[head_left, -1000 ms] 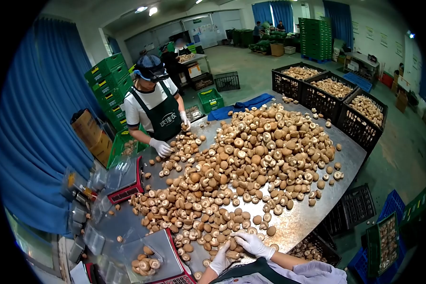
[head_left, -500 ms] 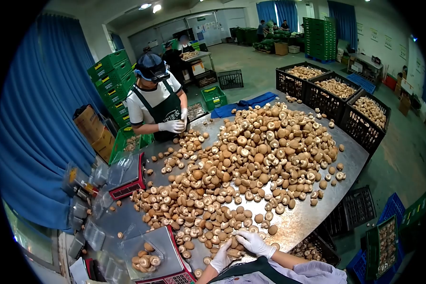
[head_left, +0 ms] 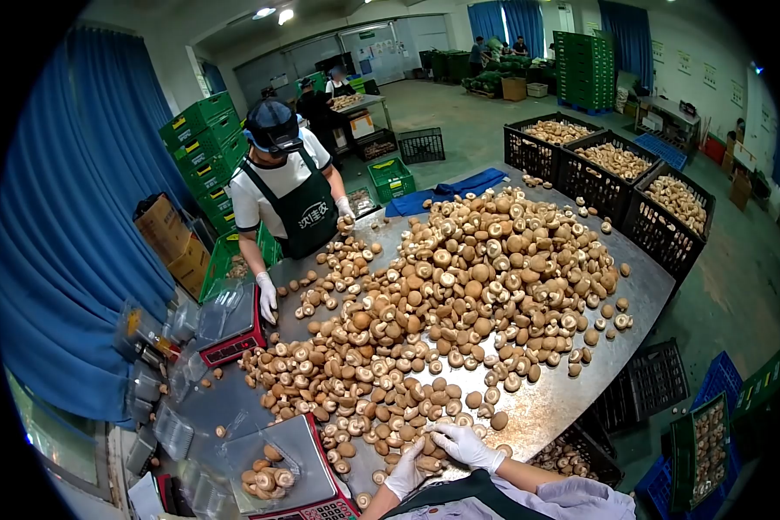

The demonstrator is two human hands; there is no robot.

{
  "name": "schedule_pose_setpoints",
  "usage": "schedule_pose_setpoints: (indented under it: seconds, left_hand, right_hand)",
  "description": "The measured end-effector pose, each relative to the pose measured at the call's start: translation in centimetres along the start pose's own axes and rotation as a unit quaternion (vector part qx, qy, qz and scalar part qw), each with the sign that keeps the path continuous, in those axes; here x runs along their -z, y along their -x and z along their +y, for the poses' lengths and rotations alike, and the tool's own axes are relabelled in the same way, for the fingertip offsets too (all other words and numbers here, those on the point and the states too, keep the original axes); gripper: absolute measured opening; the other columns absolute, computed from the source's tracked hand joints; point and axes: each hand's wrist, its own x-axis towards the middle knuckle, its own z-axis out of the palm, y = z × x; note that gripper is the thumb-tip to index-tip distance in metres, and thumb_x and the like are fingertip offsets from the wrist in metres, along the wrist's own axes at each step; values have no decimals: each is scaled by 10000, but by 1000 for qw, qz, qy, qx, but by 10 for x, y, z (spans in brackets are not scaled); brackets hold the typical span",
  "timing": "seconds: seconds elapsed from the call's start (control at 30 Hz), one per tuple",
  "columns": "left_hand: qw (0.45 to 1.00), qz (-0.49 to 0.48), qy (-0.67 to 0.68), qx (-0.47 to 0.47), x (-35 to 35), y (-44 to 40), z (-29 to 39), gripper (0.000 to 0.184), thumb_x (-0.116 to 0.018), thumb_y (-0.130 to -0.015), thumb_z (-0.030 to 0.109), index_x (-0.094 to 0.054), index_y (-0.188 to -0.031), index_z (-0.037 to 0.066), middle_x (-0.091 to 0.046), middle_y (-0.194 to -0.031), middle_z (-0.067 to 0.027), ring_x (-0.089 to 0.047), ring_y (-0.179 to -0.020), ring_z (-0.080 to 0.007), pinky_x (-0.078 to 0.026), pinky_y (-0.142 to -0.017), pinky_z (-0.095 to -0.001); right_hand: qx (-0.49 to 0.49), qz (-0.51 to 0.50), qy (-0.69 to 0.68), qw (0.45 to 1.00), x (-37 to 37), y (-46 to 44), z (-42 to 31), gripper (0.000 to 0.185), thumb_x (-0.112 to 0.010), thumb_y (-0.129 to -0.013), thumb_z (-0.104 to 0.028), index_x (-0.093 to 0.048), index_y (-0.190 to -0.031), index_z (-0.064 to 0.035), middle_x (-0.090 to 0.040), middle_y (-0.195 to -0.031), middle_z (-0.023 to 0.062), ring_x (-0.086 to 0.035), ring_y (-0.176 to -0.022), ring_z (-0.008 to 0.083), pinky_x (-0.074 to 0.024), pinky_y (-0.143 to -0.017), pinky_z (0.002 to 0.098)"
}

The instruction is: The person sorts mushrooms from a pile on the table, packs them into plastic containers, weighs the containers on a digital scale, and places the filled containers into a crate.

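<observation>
Both white-gloved hands are at the near edge of a metal table [head_left: 581, 390], close to a large pile of brown mushrooms [head_left: 485, 269]. My left hand [head_left: 405, 474] is curled around a mushroom [head_left: 428, 464] at its fingertips. Just to the right, my right hand [head_left: 464, 445] has its fingers bent over the mushrooms at the pile's lower edge; what lies under them is hidden. Left of my hands, several mushrooms [head_left: 267, 479] sit in a clear tray on a red-edged scale [head_left: 325, 472].
Across the table a co-worker [head_left: 290, 191] stands beside a second scale [head_left: 234, 334]. Black crates of mushrooms [head_left: 602, 173] line the far right edge. Clear plastic boxes [head_left: 173, 433] lie at the left. A green crate [head_left: 700, 451] stands at lower right.
The co-worker's hands have come apart, one reaching down beside the second scale, the other holding a mushroom. The view has shifted slightly since the first frame. My hands have barely moved.
</observation>
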Motion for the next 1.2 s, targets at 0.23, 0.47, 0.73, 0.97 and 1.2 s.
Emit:
schedule_pose_setpoints:
  seconds: [0.23, 0.47, 0.73, 0.97, 1.2]
  left_hand:
    - [1000, 19, -5, 4, -1, 3, 1, 521, -486, -928, 482, -499, -1246, 70, -658, -1045, -145, -674, -805, -265, -564, -658, -353]
    - [999, 34, -9, 2, -8, 5, 2, 507, -502, -921, 482, -511, -1236, 85, -660, -1034, -123, -669, -787, -254, -560, -648, -340]
    - [999, 32, -9, 1, -10, 6, 3, 488, -506, -922, 475, -522, -1225, 94, -659, -1037, -112, -664, -811, -235, -557, -662, -341]
    - [1000, 19, -13, 13, -3, 5, 3, 483, -506, -924, 469, -508, -1238, 103, -650, -1061, -98, -657, -850, -238, -551, -707, -357]
    - [999, 31, -16, 4, -2, 4, 2, 476, -498, -929, 465, -501, -1240, 105, -636, -1094, -101, -645, -921, -245, -554, -730, -377]
  right_hand:
    - [-21, -17, 0, 1000, 3, 0, -5, 266, -530, -933, -233, -621, -1114, -61, -656, -952, 177, -650, -876, 315, -508, -749, 361]
    - [-24, -21, -7, 999, 2, 0, -4, 259, -534, -934, -229, -627, -1117, -71, -658, -958, 173, -653, -884, 305, -507, -752, 348]
    - [-19, -24, 0, 1000, -2, 1, 7, 252, -538, -933, -224, -628, -1124, -86, -661, -979, 168, -655, -903, 300, -506, -769, 340]
    - [-30, -34, 5, 999, -2, 0, 6, 260, -538, -933, -228, -626, -1132, -86, -662, -987, 173, -657, -910, 298, -507, -777, 339]
    - [-34, -47, 1, 998, 3, -1, -2, 270, -537, -931, -235, -626, -1126, -69, -662, -964, 180, -660, -889, 298, -510, -767, 342]
